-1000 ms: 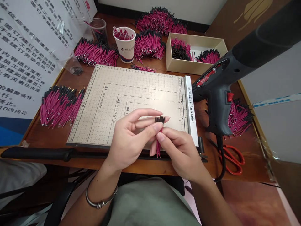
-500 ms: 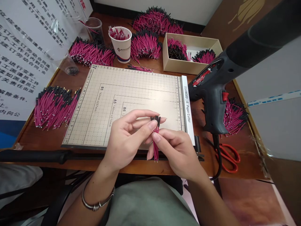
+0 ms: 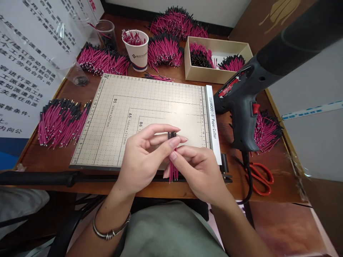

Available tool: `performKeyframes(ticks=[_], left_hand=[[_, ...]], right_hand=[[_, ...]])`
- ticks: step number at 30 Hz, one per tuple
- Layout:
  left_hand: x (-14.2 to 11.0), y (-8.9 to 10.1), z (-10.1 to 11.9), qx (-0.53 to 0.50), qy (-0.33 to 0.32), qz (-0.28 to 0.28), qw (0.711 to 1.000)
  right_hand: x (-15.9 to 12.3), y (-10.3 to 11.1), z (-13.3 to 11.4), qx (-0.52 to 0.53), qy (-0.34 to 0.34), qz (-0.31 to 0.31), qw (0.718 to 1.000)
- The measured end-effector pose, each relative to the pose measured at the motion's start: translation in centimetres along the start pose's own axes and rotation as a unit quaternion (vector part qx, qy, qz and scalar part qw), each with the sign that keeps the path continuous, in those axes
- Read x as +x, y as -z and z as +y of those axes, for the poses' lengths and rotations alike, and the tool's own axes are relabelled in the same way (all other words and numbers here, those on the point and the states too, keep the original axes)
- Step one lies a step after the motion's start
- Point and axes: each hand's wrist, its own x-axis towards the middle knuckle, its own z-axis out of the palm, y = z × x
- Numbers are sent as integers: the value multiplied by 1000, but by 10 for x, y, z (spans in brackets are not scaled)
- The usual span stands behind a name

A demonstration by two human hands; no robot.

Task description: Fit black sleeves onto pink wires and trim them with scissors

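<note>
A small bundle of magenta wires (image 3: pixel 173 172) with black sleeved tops is held upright between both hands, over the near edge of the paper cutter (image 3: pixel 158 93). My left hand (image 3: pixel 146 157) pinches the bundle near its black ends with thumb and fingers. Just below, my right hand (image 3: pixel 199 169) grips the magenta part between thumb and fingers. The bare silvery tips point down toward me. Part of the bundle is hidden behind my thumbs.
Behind the cutter stand a paper cup of wires (image 3: pixel 139 55) and an open box (image 3: pixel 209 73) with more bundles. Wire piles (image 3: pixel 63 123) lie around. At the right are a heat gun (image 3: pixel 245 107) and red-handled scissors (image 3: pixel 261 178). The cutter's black handle (image 3: pixel 37 177) runs along the front.
The bundle has shifted slightly left in my fingers, and its lower ends have spread a little. Both hands keep their hold in nearly the same place.
</note>
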Motion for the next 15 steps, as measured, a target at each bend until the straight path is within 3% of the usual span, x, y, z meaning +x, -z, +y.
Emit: performKeyframes(ticks=[9, 15], left_hand=[[-1, 1, 1, -5, 19, 7, 1000], [0, 1, 2, -9, 19, -2, 1000]], right_hand=[[0, 3, 2, -9, -13, -29, 999], [-1, 5, 2, 37, -12, -39, 998]])
